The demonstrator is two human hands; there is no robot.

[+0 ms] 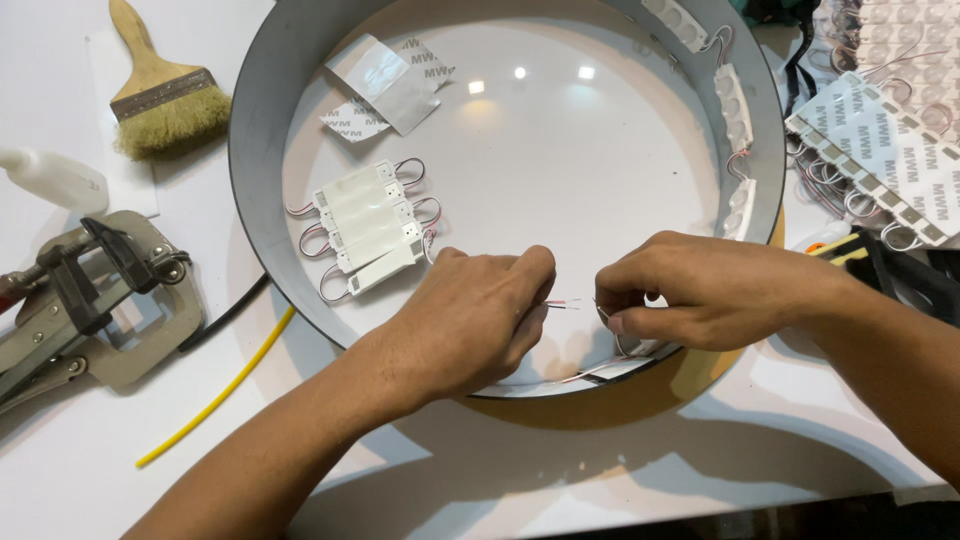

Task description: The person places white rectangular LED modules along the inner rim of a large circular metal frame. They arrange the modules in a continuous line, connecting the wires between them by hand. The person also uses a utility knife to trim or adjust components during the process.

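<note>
A round metal-walled tray (262, 120) with a glossy white floor lies on the table. My left hand (470, 320) pinches a thin red and white wire pair (562, 303) at the tray's near rim. My right hand (690, 290) faces it, fingers closed on another thin wire end, a small gap between the two ends. More wire (600, 370) trails under both hands along the rim. A cluster of several white rectangular light modules (365, 225) lies inside the tray left of my left hand. Further modules (733, 105) are stuck on the tray's inner right wall.
Peeled backing strips (385, 85) lie in the tray's far part. Left of the tray are a paintbrush (160, 95), a white bottle (55, 178), a locking clamp (90, 300), and yellow (225, 390) and black cables. Strips of modules (885, 155) are piled at the right.
</note>
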